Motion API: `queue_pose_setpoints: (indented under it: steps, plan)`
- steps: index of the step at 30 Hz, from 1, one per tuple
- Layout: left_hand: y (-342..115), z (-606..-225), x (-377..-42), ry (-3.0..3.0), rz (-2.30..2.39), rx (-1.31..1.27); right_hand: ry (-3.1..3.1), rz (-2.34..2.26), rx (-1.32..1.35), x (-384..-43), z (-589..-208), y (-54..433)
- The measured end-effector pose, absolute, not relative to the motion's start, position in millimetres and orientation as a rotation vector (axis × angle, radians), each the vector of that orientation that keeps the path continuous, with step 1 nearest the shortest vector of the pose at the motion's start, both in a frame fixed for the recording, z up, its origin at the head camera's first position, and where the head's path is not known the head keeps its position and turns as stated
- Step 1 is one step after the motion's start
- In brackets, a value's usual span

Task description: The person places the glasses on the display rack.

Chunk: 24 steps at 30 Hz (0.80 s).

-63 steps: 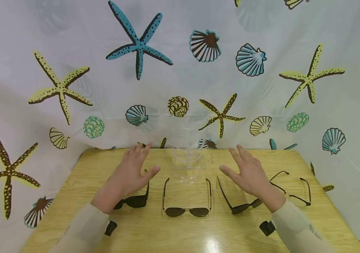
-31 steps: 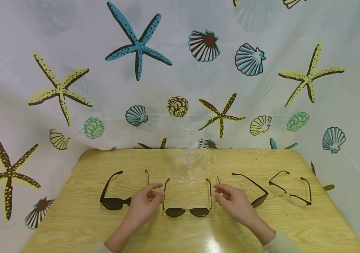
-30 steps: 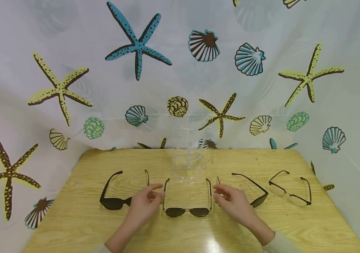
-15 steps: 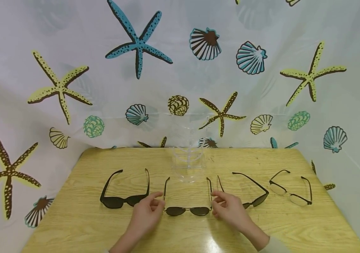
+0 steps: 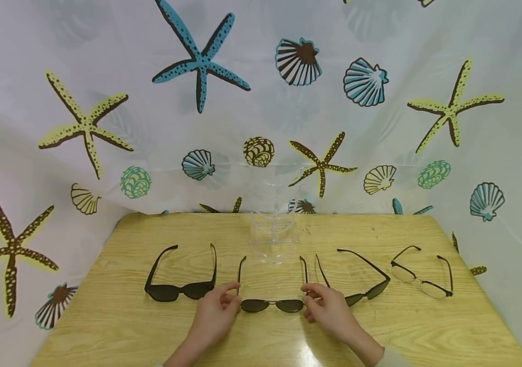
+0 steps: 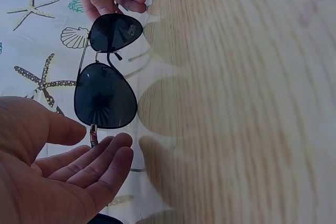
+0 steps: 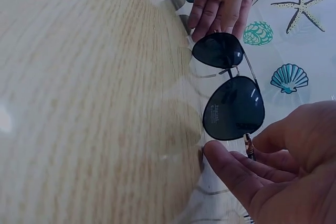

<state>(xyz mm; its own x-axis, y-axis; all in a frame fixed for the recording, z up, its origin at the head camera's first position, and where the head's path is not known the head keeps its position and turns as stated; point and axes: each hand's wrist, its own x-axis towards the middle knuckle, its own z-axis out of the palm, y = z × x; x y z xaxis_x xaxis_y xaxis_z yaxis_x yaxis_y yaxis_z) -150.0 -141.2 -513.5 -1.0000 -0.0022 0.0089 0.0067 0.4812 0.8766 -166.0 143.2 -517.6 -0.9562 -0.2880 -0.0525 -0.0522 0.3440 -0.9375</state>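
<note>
Aviator sunglasses point(image 5: 290, 306) with dark lenses and a thin frame stand on the table with temples spread toward the back. My left hand point(image 5: 212, 313) is at their left hinge; in the left wrist view, thumb and relaxed fingers point(image 6: 107, 169) stand on either side of it, with a small gap beside the thumb. At the other hinge, my right hand point(image 5: 329, 311) holds the temple's front end between thumb and fingers point(image 7: 231, 169). Black sunglasses point(image 5: 164, 293) are left of my left hand. Another dark pair point(image 5: 377, 290), partly hidden, lies behind my right hand.
A clear tiered stand point(image 5: 273, 238) stands at the back middle of the wooden table point(image 5: 128, 331). Half-rim eyeglasses point(image 5: 433, 290) lie farther right. A white curtain point(image 5: 224, 122) with starfish and shells encloses the back and sides.
Both hands were spread over the table, then drew back and came in toward the middle sunglasses. They are now closer to its hinges. The eyewear has not visibly moved.
</note>
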Motion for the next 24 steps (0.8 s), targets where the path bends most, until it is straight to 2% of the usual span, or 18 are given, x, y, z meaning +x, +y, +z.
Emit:
queue_pose_setpoints:
  steps: [24]
  plan:
    - [-142, -506, -156, -2.697, -1.672, -0.059, 2.458, -1.679, -0.262, -165, -508, 140]
